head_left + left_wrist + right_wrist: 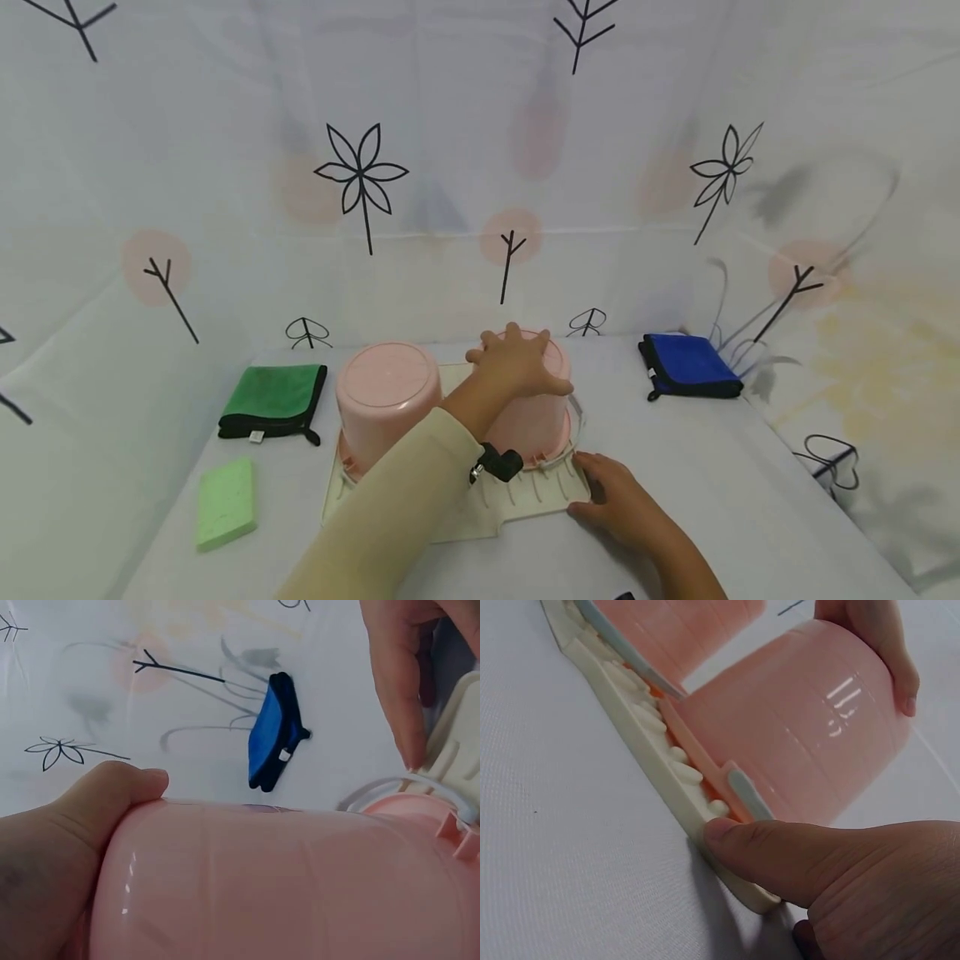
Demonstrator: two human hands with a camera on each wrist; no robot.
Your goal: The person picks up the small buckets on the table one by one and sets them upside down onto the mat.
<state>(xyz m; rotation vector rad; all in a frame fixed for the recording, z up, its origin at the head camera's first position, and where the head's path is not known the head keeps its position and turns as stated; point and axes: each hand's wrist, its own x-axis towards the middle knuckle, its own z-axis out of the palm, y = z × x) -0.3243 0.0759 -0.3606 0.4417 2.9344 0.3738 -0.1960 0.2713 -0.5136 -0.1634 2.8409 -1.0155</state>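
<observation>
Two pink plastic buckets stand upside down on a cream ridged drain tray [465,527]. My left hand [513,367] spreads across the base of the right bucket [525,429] and grips it, the thumb reaching over its edge in the left wrist view. The left bucket [386,400] stands beside it, partly behind my left sleeve. My right hand [622,504] holds the tray's front right corner. In the right wrist view its thumb lies on the tray rim [641,754]; its other fingers are mostly hidden. A pale bucket handle [405,784] lies round the right bucket's rim.
A folded green cloth [273,396] with black edging lies left of the tray, and a light green sponge [227,504] is in front of it. Toward the back right is a folded blue cloth [690,365]. White patterned fabric [442,275] hangs behind the table.
</observation>
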